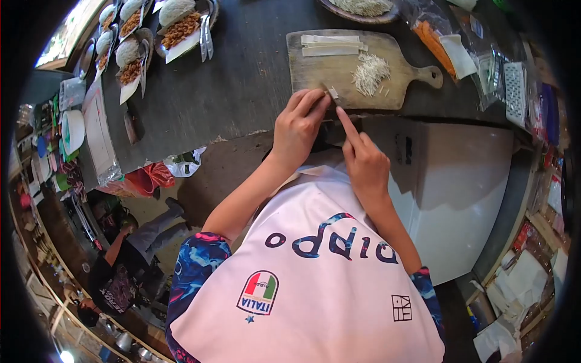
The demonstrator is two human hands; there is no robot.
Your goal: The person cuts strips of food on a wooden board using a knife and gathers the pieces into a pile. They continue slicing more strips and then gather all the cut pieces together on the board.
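A wooden cutting board point(339, 69) with a handle lies on the dark table. On it are white strips point(330, 46) laid side by side and a loose pile of thin white sticks point(370, 74). At the board's near edge, my left hand point(298, 124) has its fingers pressed together over a small white strip point(333, 92), its held part mostly hidden. My right hand point(367, 158) is closed around a knife, index finger stretched along it. Only a bit of the knife blade point(338, 101) shows, beside the strip and my left fingertips.
Several plates of rice and brown food point(181, 27) stand at the left, with spoons and forks. Another knife point(131, 125) lies near the table's left part. Plastic bags, one with orange pieces point(433, 45), and a grater point(515, 94) are at right. A person point(130, 260) sits below left.
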